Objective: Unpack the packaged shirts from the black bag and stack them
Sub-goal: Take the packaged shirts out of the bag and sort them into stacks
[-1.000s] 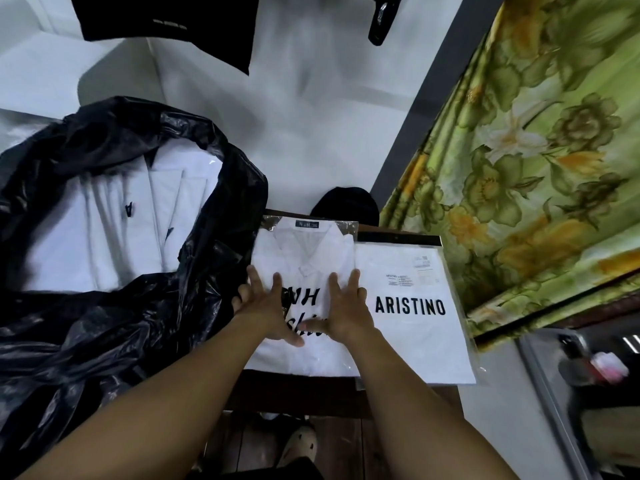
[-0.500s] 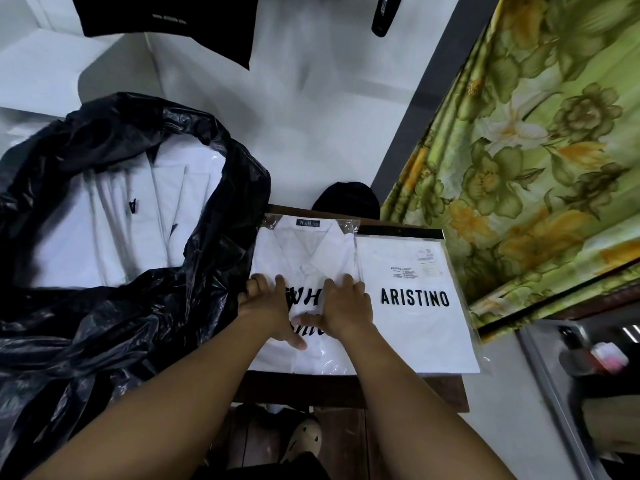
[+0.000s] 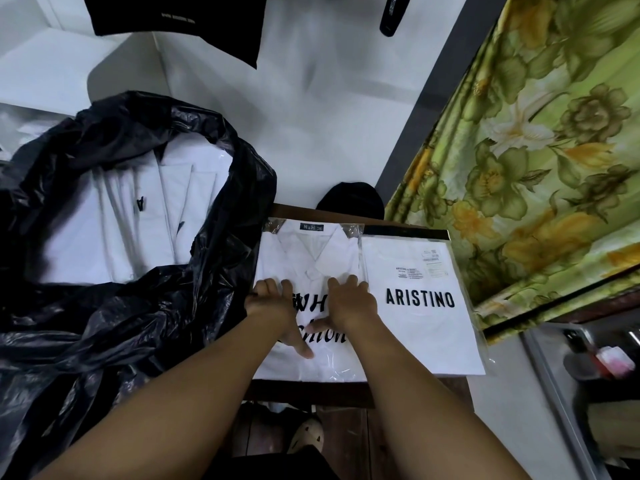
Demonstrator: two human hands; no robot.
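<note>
The left hand (image 3: 273,301) and right hand (image 3: 351,301) press bent fingers on the packaged shirt (image 3: 311,258) directly beneath them; whether they pinch its wrap cannot be told; a second pack (image 3: 419,327) lies just right of them; the black bag (image 3: 138,323) sits to their left.

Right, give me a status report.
Left hand and right hand pressing on collared shirt pack. Aristino pack beside it. More shirts in black bag. Nothing in the way.
</note>
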